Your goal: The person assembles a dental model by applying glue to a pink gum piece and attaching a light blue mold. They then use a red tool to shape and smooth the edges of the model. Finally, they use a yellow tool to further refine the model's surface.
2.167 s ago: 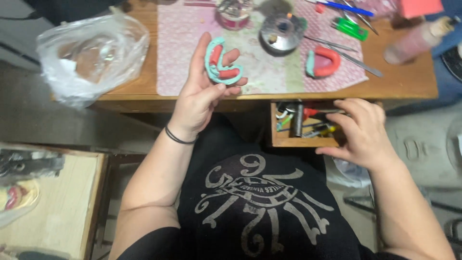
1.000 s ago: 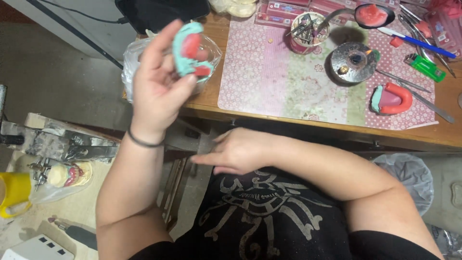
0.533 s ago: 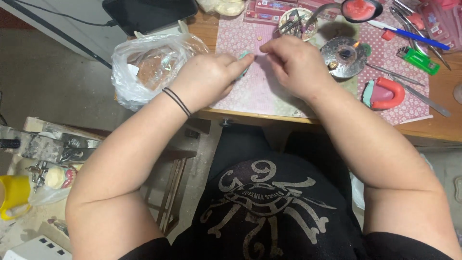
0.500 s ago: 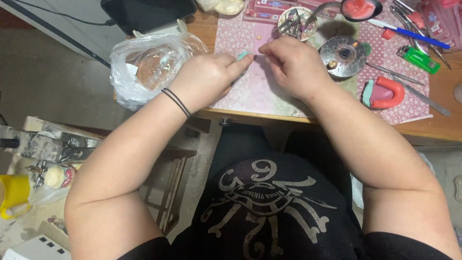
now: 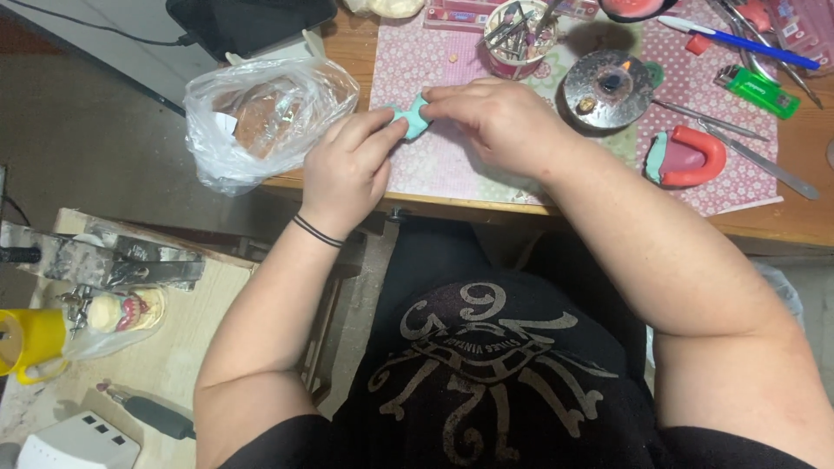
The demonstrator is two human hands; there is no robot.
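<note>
Pink mat (image 5: 452, 165) | both hands pinch teal cast (image 5: 414, 117) | clear bag (image 5: 261, 122) left

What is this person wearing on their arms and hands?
Both arms are bare up to the short sleeves of a black T-shirt with a pale grey swirling print on the chest. The left hand has a thin black band around its wrist. The right hand wears nothing: no glove, ring or watch shows on either.

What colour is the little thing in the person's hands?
Light teal; the little piece shows between the left hand and right hand in the head view.
</note>
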